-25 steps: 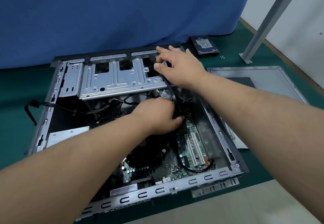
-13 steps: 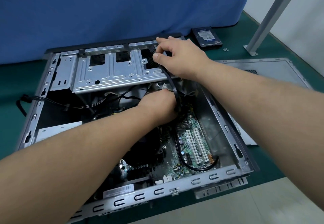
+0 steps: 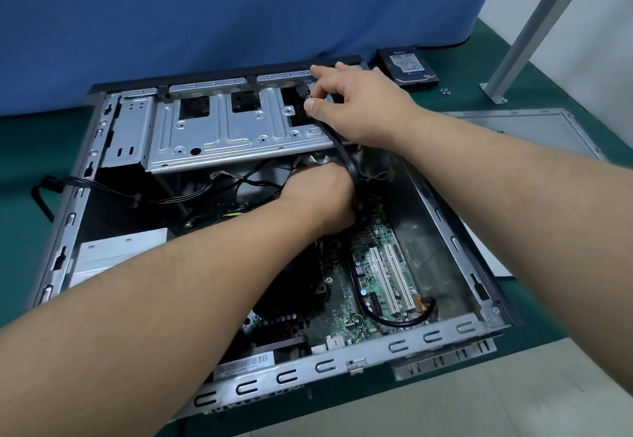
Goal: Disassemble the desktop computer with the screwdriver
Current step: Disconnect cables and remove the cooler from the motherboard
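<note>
Right hand [image 3: 356,104] pinches the black cable [image 3: 344,152] above the drive cage [image 3: 222,128]; left hand [image 3: 322,197] fingers are hidden beneath it.

We count one open case [image 3: 445,328], one motherboard [image 3: 373,265] with two white slots [image 3: 394,275], one drive cage [image 3: 219,128], one hard drive [image 3: 407,65], one side panel [image 3: 513,128], two hands [image 3: 356,104], and several loose screws [image 3: 444,91], too small to number.

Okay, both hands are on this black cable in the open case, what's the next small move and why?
Probably ease the black cable free at its lower end: the right hand pinches its top by the drive cage, the left hand reaches down toward the motherboard.
</note>
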{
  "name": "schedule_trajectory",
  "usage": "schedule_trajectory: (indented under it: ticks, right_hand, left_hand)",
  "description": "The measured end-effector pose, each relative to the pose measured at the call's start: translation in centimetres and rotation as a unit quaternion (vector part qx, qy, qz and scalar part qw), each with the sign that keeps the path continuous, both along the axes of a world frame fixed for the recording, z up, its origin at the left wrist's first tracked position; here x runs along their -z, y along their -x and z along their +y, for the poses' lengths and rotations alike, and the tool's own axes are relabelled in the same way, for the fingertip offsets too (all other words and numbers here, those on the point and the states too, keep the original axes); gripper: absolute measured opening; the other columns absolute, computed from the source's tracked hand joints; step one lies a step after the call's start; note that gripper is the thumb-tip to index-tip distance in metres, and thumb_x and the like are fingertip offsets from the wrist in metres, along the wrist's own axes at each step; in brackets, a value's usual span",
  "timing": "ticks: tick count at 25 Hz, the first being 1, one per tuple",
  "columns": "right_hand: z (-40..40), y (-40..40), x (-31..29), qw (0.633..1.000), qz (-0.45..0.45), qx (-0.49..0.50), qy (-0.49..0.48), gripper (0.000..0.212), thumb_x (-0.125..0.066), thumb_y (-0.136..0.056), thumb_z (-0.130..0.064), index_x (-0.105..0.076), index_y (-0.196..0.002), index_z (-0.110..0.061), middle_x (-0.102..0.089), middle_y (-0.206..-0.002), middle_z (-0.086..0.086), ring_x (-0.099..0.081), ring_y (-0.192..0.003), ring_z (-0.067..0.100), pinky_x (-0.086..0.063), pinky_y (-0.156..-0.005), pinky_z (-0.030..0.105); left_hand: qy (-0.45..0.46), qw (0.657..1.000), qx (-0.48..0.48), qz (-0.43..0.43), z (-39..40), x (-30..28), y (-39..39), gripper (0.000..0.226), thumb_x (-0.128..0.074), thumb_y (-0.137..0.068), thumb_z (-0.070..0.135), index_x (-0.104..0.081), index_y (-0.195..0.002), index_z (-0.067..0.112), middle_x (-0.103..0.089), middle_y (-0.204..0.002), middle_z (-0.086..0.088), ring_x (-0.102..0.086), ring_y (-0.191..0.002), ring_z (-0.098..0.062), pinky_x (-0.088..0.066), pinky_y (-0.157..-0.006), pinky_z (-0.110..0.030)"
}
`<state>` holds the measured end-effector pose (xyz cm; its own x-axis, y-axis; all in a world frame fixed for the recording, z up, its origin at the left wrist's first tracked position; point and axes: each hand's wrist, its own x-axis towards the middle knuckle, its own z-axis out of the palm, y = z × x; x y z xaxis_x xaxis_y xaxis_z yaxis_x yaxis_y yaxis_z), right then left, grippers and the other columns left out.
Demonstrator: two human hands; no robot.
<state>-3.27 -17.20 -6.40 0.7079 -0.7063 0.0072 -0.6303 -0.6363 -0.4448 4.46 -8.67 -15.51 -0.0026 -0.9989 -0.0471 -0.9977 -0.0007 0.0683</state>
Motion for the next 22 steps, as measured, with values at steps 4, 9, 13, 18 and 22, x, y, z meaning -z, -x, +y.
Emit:
schedule_trajectory:
  ticks: [4, 9, 13, 18, 22]
  right_hand:
    - [0.1, 0.0, -0.1, 1.0, -0.001, 0.003, 0.0, 0.014, -0.052, -0.102, -0.049, -0.061, -0.096, -0.04, -0.033, -0.162, -0.02, -0.019, -0.155, 0.01, -0.001, -0.126, 0.046]
    - [0.1, 0.0, -0.1, 1.0, -0.001, 0.007, -0.004, 0.013, -0.053, -0.101, -0.049, -0.06, -0.094, -0.041, -0.034, -0.162, -0.02, -0.02, -0.155, 0.009, -0.003, -0.126, 0.045]
    - [0.0, -0.1, 0.0, 1.0, -0.003, 0.006, -0.001, 0.013, -0.053, -0.101, -0.049, -0.06, -0.093, -0.041, -0.034, -0.162, -0.019, -0.02, -0.155, 0.01, -0.003, -0.126, 0.045]
    - [0.0, -0.1, 0.1, 1.0, -0.002, 0.005, 0.001, 0.013, -0.052, -0.101, -0.049, -0.06, -0.094, -0.041, -0.034, -0.162, -0.02, -0.02, -0.155, 0.011, -0.003, -0.125, 0.045]
    - [-0.3, -0.1, 0.1, 1.0, -0.003, 0.001, 0.005, 0.014, -0.052, -0.102, -0.049, -0.062, -0.097, -0.04, -0.034, -0.162, -0.019, -0.02, -0.155, 0.011, -0.004, -0.125, 0.046]
  left_hand:
    - [-0.003, 1.0, 0.014, 0.004, 0.1, -0.3, 0.0, 0.035, -0.067, -0.085, 0.038, -0.065, -0.116, 0.021, -0.068, -0.106, -0.003, -0.067, -0.097, -0.032, -0.043, -0.068, -0.033]
    - [0.006, 0.999, 0.041, 0.008, 0.3, -1.0, -0.1, 0.03, -0.07, -0.081, 0.038, -0.067, -0.109, 0.026, -0.067, -0.101, -0.003, -0.065, -0.093, -0.032, -0.034, -0.065, -0.031]
    - [-0.015, 0.999, 0.012, 0.027, 0.1, -1.0, -0.1, 0.033, -0.075, -0.076, 0.042, -0.068, -0.104, 0.025, -0.06, -0.092, 0.001, -0.06, -0.085, -0.029, -0.035, -0.064, -0.03]
    - [-0.041, 0.997, 0.009, 0.068, 0.0, -1.1, -0.3, 0.029, -0.079, -0.074, 0.042, -0.065, -0.092, 0.025, -0.056, -0.088, 0.003, -0.059, -0.085, -0.028, -0.038, -0.066, -0.03]
    - [-0.05, 0.994, 0.027, 0.094, 0.2, -1.3, -0.6, 0.032, -0.079, -0.074, 0.039, -0.05, -0.08, 0.03, -0.057, -0.086, 0.005, -0.061, -0.087, -0.027, -0.038, -0.065, -0.03]
